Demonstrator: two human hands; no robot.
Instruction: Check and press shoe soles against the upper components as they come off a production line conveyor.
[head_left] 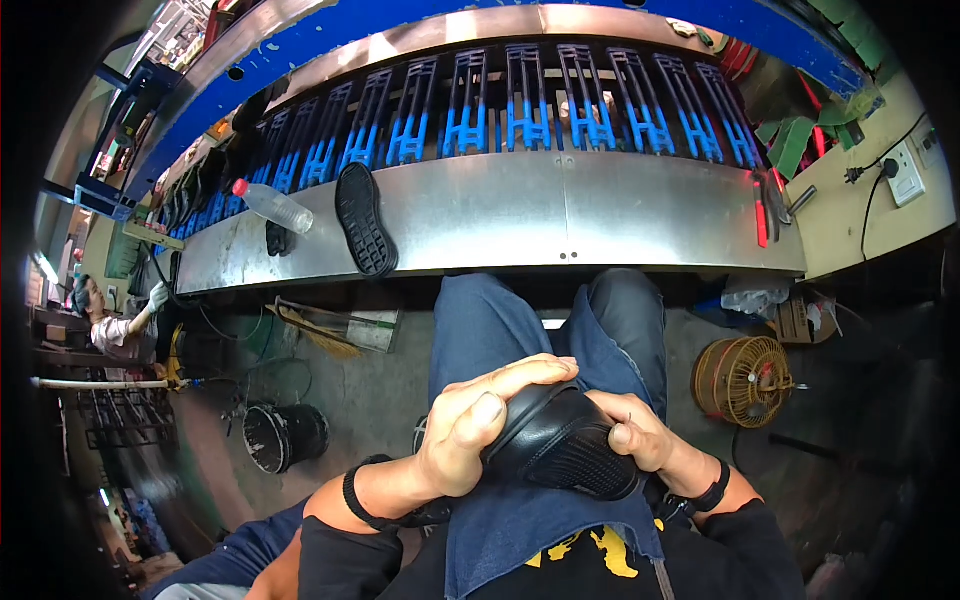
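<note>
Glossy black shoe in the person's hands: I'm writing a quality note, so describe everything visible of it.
The glossy black leather-look shoe has a rounded, smooth surface, a curved raised band toward its far left and a perforated-looking patch toward the near right. The left hand touches its left and far sides, the right hand its right. It is over the dark blue apron; whether it rests there is unclear.

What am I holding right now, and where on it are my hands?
What looks like a black shoe, held by its sides: left hand on the left, right hand on the right.
</note>
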